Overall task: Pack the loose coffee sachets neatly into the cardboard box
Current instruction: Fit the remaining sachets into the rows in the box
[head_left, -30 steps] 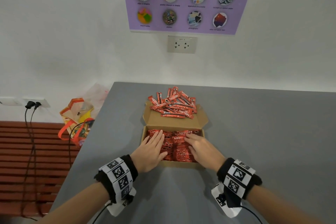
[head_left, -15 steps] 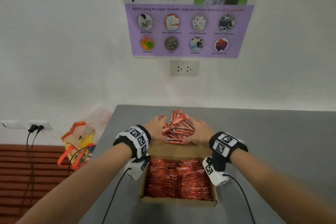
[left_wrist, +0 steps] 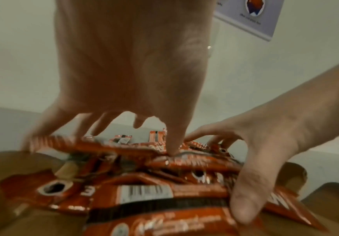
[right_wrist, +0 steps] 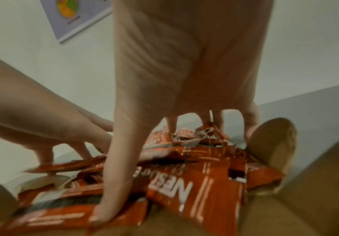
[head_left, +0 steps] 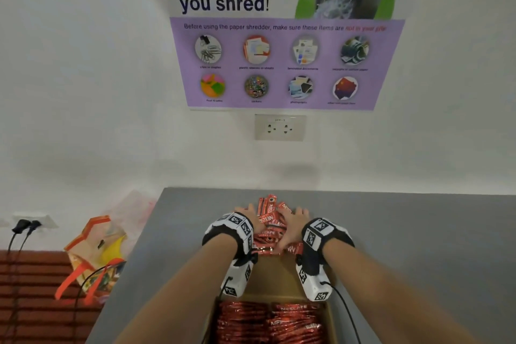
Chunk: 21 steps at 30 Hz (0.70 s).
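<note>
A pile of loose red coffee sachets lies on the open lid flap of the cardboard box, just beyond its cavity. Rows of packed sachets fill the box at the bottom edge of the head view. My left hand arches over the pile's left side, its thumb pressing the top. My right hand clasps the right side. Its thumb is on a near sachet and its fingers reach the far edge. The wrist views are blurred.
The grey table stretches to the right and ends at the white wall. Left of the table edge, a colourful bag stands on a brown slatted bench, with plugged-in black cables beside it.
Both hands left the packed sachets in the box and reached forward to the loose pile. They have since closed in over it from both sides. The head view has tilted upward.
</note>
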Available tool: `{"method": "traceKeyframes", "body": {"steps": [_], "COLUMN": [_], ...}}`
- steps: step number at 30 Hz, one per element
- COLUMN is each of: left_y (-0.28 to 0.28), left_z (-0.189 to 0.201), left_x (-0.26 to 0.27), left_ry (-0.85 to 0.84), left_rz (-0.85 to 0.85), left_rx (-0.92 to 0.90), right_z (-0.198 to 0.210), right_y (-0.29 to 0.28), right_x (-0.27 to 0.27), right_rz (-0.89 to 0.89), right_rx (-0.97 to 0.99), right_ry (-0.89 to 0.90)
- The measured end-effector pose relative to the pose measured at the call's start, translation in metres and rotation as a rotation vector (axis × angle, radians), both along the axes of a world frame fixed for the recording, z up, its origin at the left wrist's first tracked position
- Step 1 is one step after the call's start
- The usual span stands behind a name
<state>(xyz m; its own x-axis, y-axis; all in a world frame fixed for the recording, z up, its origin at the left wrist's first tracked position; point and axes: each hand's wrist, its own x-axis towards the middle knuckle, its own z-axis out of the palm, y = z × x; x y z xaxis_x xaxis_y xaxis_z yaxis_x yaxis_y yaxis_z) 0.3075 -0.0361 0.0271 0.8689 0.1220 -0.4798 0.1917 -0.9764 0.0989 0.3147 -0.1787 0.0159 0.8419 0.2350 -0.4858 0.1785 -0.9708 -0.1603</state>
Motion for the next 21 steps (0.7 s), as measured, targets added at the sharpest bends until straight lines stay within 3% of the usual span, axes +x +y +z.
{"method": "traceKeyframes", "body": {"steps": [9,14,21], "left_y": [-0.010,-0.012,-0.014], "left_z": [-0.008,0.009,0.007], "left_x": [0.016,0.018,0.026], "left_ry": [-0.013,0.038,0.058], "left_rz": [-0.097,-0.093,-0.345], "left_rx": [0.038,0.065,0.051], "right_z": [-0.014,-0.015,-0.018], "right_y": [-0.003,0.001,0.004], "right_x": [0.001,0.004,0.010], "right_rz": [0.019,0.006,0.045], "right_rx": [0.177,0.237,0.255], "right_ry": [-0.115,-0.051,-0.046]}}
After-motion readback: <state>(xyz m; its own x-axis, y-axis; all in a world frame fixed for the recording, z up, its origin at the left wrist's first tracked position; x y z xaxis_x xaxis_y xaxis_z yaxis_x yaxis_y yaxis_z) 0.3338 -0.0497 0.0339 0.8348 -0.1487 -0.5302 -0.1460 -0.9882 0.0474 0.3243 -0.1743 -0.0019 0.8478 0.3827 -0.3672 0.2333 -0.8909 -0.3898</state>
